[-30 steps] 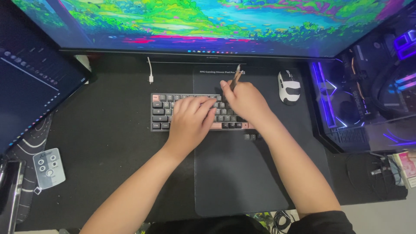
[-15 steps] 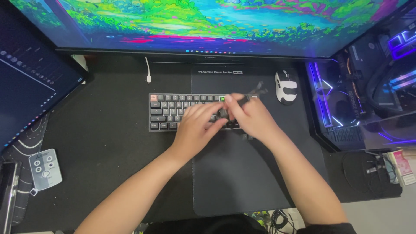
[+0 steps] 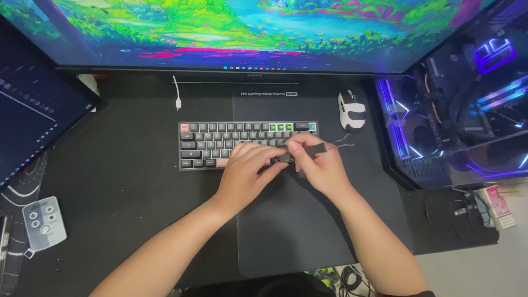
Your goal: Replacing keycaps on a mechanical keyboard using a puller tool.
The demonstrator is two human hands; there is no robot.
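Two bare hands over a compact keyboard (image 3: 220, 144) on a black desk mat (image 3: 132, 187): left hand (image 3: 247, 171) resting on the lower keys, right hand (image 3: 319, 165) pinching a small dark keycap puller tool (image 3: 308, 150) at the keyboard's right end. Behind, a wide monitor (image 3: 247, 33); beside it, a white-and-black mouse (image 3: 351, 111); at left, a small grey remote (image 3: 44, 223).
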